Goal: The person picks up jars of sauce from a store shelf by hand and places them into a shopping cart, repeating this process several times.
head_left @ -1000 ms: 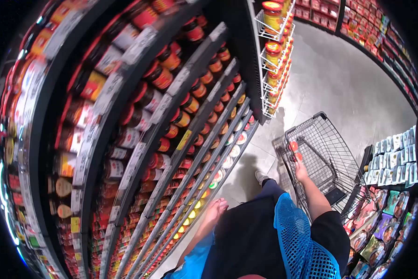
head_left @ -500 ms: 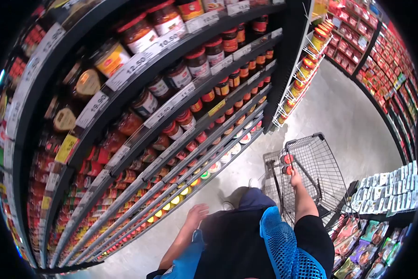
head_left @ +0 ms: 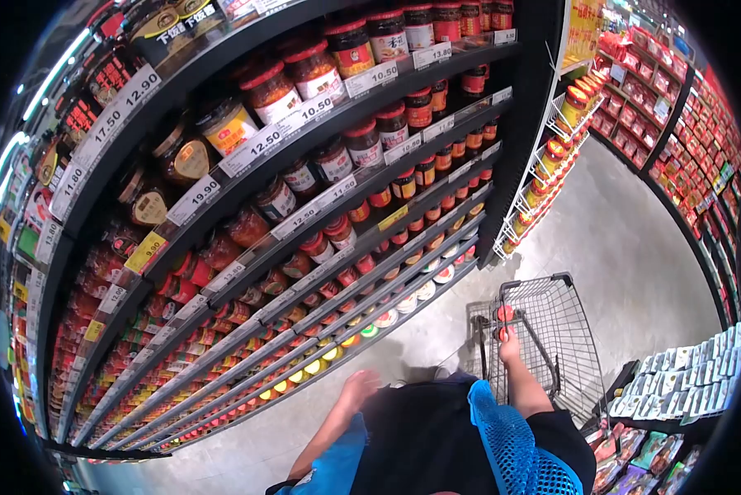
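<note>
My right hand is closed around what look like two small red-lidded jars, held over the near side of a wire shopping cart. The jars' lower parts are hard to see. My left hand hangs by my body at the left with its fingers loosely stretched and nothing visible in it; it is slightly blurred. Nearest to it is the tall shelf, packed with sauce jars on several tiers.
Price tags line the shelf edges. A white wire rack of yellow jars with red lids hangs at the shelf's end. Grey floor runs ahead. White packets stand on a display at right, and red-packed shelves curve behind.
The view has tipped upward, so the shelves sit lower and more of their upper left shows. My right hand and the jars have come slightly nearer my body. My left hand has shifted slightly right.
</note>
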Demonstrator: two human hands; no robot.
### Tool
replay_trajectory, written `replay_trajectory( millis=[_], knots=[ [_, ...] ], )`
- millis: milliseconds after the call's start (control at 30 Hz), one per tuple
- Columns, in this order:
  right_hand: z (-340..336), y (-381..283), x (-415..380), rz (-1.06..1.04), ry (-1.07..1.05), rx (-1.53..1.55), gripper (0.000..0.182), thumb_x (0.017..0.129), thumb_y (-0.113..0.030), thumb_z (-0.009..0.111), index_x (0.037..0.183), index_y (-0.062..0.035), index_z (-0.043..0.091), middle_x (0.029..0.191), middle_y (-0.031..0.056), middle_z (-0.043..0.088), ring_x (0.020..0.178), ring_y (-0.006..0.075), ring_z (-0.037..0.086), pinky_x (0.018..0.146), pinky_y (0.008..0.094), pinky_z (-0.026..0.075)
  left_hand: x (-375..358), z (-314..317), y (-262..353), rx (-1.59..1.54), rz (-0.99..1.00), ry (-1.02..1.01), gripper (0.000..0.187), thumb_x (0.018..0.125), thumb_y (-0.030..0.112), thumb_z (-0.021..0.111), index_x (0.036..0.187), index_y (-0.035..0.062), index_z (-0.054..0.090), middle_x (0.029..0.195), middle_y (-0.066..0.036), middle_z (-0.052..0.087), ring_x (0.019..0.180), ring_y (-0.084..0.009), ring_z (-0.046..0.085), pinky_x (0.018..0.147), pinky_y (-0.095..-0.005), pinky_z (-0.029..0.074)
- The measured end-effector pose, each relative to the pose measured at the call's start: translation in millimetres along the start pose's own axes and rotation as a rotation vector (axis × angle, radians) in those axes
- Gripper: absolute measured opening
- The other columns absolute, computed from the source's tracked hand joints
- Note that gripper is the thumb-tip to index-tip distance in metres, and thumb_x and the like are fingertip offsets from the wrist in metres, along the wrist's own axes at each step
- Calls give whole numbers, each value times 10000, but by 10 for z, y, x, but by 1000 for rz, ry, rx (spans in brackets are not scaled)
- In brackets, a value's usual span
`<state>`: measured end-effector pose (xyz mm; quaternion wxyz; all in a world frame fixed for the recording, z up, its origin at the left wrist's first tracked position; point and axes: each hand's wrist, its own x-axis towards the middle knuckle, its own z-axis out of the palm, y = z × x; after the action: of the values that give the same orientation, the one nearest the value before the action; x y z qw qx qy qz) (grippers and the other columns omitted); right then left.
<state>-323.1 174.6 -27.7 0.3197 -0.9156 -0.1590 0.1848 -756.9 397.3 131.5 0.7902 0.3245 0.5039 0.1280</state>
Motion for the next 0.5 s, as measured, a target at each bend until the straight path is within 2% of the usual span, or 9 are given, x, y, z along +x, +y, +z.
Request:
replay_trajectory(
  millis=[33,100,167,233,267,300,367,467,500],
  knots=[
    [-48,-62,-42,-34,21,43,375,1003,-201,441,1355,-109,533,1276,212,597,1197,387,555,1025,445,429,-23,104,32,16,5,9,307,995,266,500,1221,64,553,1217,-125,627,1049,-274,629,845,-379,506],
    [-134,-143,-50,34,-64,24,379,1008,-164,415,1362,-69,516,1263,228,598,1193,385,560,1033,434,424,11,282,69,24,19,-1,307,1003,268,487,1226,68,554,1205,-120,630,1047,-260,630,843,-367,505],
    [87,147,71,-100,-7,71,390,1010,-158,420,1373,-35,494,1255,235,600,1192,387,561,1025,419,431,46,338,79,27,24,-36,326,1024,270,458,1260,62,543,1206,-123,624,1051,-249,626,850,-360,504],
    [235,313,100,-124,-4,233,396,1010,-157,430,1372,-6,484,1247,239,604,1192,380,564,1012,407,440,28,423,125,44,10,-56,313,1011,260,471,1244,69,555,1173,-107,633,1028,-238,635,844,-350,503],
    [249,283,46,-47,-3,48,412,1025,-255,392,1399,-105,476,1225,260,599,1128,442,566,947,479,460,22,464,148,58,8,-74,306,999,252,478,1235,76,563,1144,-92,642,1013,-228,640,834,-345,502],
    [96,107,-37,-83,-1,106,413,1020,-246,404,1395,-90,476,1181,277,611,1092,454,578,926,495,462,57,497,176,71,20,-99,301,986,244,485,1225,83,572,1116,-77,652,999,-218,644,824,-339,501],
    [30,-55,-108,-22,-3,58,404,1014,-235,413,1387,-98,486,1140,271,627,1045,457,595,910,505,464,194,461,193,98,-23,-130,311,985,234,490,1242,76,562,1139,-78,654,1004,-223,645,835,-339,504],
    [26,-192,-199,-62,78,101,392,1009,-238,417,1373,-122,502,1108,261,641,1013,450,608,890,513,471,480,175,145,89,-40,-218,314,990,207,484,1265,67,544,1159,-93,654,1002,-230,649,840,-338,513],
    [35,-250,-237,8,36,86,389,1009,-241,425,1374,-132,505,1135,254,636,1038,441,605,904,500,473,524,117,197,85,-26,-259,314,990,191,482,1271,63,538,1165,-102,653,1000,-231,652,838,-337,518]
  ],
)
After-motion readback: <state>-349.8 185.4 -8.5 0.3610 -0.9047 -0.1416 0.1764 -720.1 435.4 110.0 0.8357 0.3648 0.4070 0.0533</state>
